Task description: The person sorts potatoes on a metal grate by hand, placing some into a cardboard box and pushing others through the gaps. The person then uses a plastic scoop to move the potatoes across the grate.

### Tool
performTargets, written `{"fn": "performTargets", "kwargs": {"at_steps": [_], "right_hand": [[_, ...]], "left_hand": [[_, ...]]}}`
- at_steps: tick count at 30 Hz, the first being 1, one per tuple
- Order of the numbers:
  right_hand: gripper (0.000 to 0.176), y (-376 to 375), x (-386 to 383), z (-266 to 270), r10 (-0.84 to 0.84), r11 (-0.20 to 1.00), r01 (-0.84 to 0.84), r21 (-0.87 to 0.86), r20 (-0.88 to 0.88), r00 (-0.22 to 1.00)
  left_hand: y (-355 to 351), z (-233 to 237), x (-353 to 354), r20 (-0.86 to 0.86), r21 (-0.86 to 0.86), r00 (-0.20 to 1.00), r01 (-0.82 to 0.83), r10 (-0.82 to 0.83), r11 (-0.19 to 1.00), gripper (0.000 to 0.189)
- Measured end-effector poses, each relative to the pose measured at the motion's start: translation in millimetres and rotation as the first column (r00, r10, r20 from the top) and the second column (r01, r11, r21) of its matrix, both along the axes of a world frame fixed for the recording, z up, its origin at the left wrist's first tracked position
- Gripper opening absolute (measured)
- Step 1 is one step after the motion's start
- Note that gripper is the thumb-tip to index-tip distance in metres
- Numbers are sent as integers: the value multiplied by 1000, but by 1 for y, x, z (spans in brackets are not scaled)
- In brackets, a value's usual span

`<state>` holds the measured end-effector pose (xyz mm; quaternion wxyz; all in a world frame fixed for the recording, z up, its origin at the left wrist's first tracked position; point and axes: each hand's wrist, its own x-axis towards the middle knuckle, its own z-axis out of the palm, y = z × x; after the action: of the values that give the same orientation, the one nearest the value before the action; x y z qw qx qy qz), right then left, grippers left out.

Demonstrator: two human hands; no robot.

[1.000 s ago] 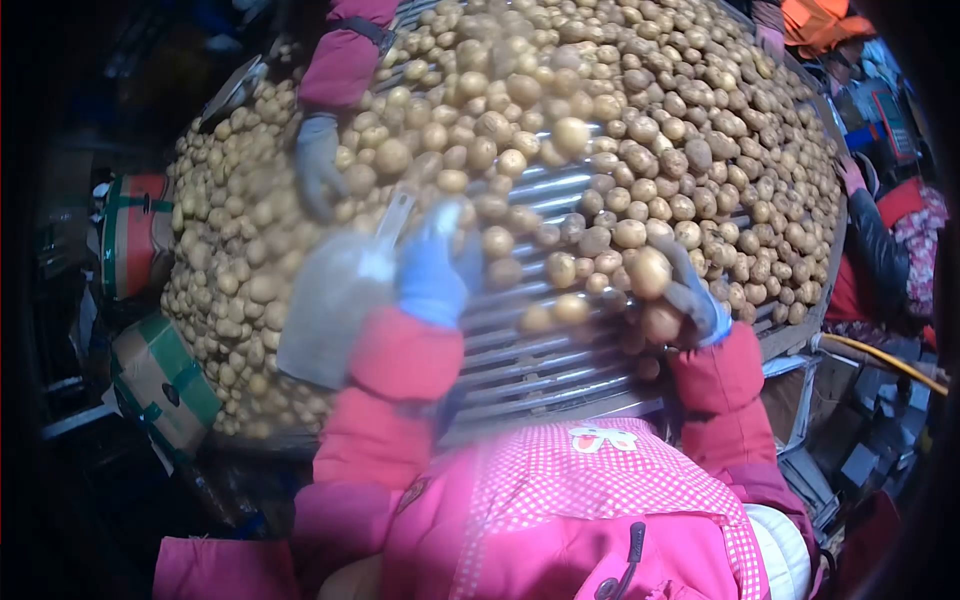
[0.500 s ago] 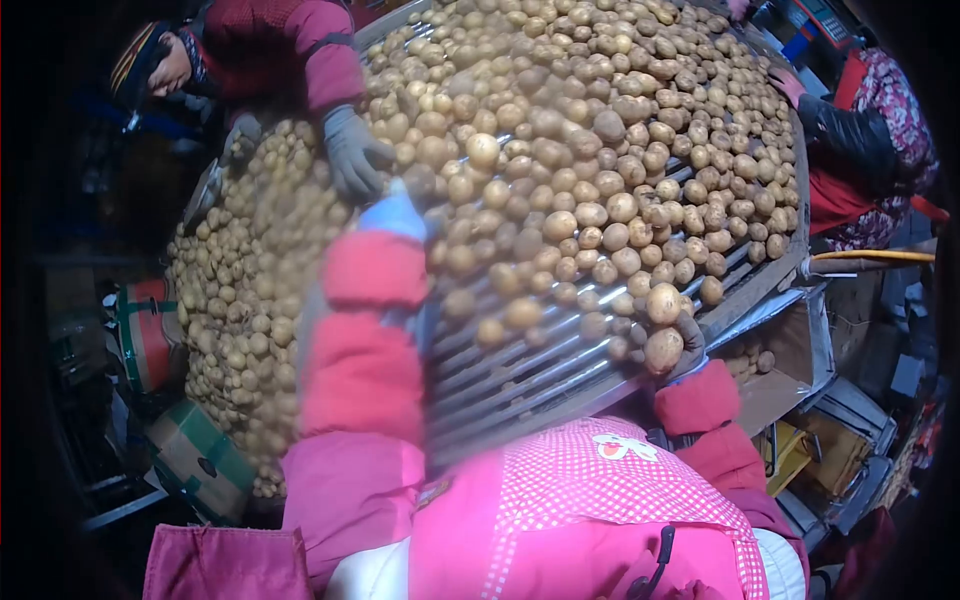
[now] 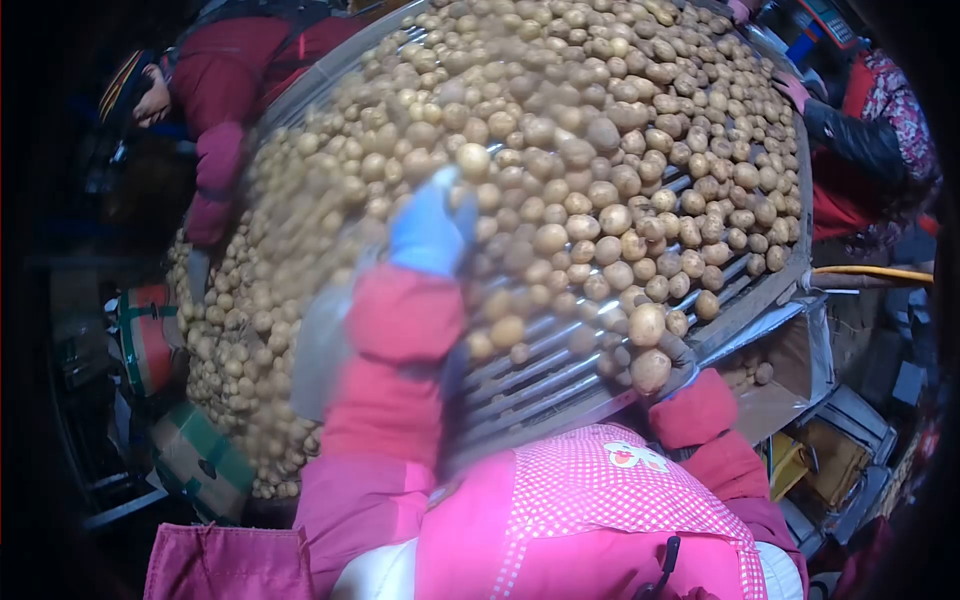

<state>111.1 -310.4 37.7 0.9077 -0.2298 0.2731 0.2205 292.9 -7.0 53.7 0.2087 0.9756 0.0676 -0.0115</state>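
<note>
Potatoes (image 3: pixel 615 218) cover a slatted metal sorting table (image 3: pixel 520 395). Over its middle, my left hand (image 3: pixel 430 232) in a blue glove reaches away from me, close to a pale potato (image 3: pixel 473 160); motion blur hides how its fingers are set. At the near right edge is my right hand (image 3: pixel 682 362) in a dark glove, curled around a large potato (image 3: pixel 650 371). A second large potato (image 3: pixel 647 324) rests just above it, against the fingers as far as I can see. Beside my left sleeve shows a blurred grey flat shape (image 3: pixel 322 350).
Another person (image 3: pixel 215 100) leans over the far left side, one arm down at the potato heap (image 3: pixel 240 380). A further person's hand (image 3: pixel 793 92) touches the right edge. Cardboard boxes stand at left (image 3: pixel 200 465) and below the right edge (image 3: pixel 785 365).
My left hand has moved farther away and slightly right. My right hand and its potatoes have shifted slightly left and down. The co-worker's gloved hand has left the middle; that person's arm is now farther left.
</note>
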Motion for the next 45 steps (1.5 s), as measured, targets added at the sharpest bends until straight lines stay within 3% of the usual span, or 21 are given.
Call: {"fn": "performTargets", "kwargs": {"at_steps": [3,5,7,11,14,15,16,18,19,20,25,28,30,32,33,34,35,38,41,44,45], "right_hand": [[55,-10,-2,-18,29,999,-29,-16,34,999],[59,-11,4,-28,18,998,-25,63,104,994],[62,-16,5,-35,28,983,-41,180,75,997],[62,-17,-1,-43,-29,996,24,85,55,998],[60,-20,-6,-61,-35,999,35,19,13,999],[61,-20,-7,-63,-42,999,42,-14,10,999],[63,-19,-7,-58,-60,997,62,-50,27,998],[70,-14,-7,-63,-91,995,92,-37,23,996],[74,-12,-7,-65,-106,994,107,-31,21,994],[73,-14,-6,-69,-90,996,90,-1,19,996],[70,-11,-9,-37,-60,995,54,86,66,996],[58,-12,-15,-25,-98,995,96,15,182,978],[52,-13,-18,-3,-69,956,146,-255,288,955],[52,-13,-21,19,1,866,169,-471,340,940],[54,-16,-25,25,43,808,173,-563,349,936],[57,-21,-27,21,137,714,203,-670,418,898],[61,-25,-29,17,225,601,255,-758,466,856],[65,-26,-30,28,441,136,484,-864,490,752],[64,-30,-29,38,518,134,551,-824,532,670],[63,-34,-27,37,577,88,624,-777,550,604],[62,-31,-28,40,369,356,487,-798,598,711]], "left_hand": [[-16,-7,66,-88,85,994,77,-69,993,73],[-10,-71,103,-191,210,959,247,-208,946,70],[-24,-88,96,-107,257,984,165,-142,952,62],[-9,-87,73,131,165,917,354,-376,920,57],[-57,-32,8,138,-255,971,227,-197,940,52],[-67,-19,-12,124,-429,961,275,-246,860,49],[-65,-38,-28,-128,-900,979,-46,-161,433,51],[-89,-21,-68,-505,-833,852,-523,-135,-181,53],[-94,-31,-79,-216,-972,954,-191,-206,137,54],[-98,-41,-90,75,-895,964,178,-255,410,54],[-112,-47,-111,-133,-964,922,-35,-363,263,54],[-120,-37,-128,222,-736,865,451,-450,504,53],[-128,-26,-138,411,-432,724,689,-554,582,54],[-135,-11,-148,367,-658,791,592,-489,464,59],[-137,2,-153,174,-927,894,290,-413,237,63],[-139,14,-158,-59,-996,914,-80,-401,-34,68],[-140,19,-160,-283,-852,846,-438,-452,-288,72],[-133,0,-150,-227,-885,729,-432,-646,-176,74],[-137,10,-150,-247,-942,646,-336,-722,21,72],[-136,5,-152,-145,-988,662,-130,-736,79,69],[-136,9,-153,-31,-994,664,58,-747,93,68]]}}
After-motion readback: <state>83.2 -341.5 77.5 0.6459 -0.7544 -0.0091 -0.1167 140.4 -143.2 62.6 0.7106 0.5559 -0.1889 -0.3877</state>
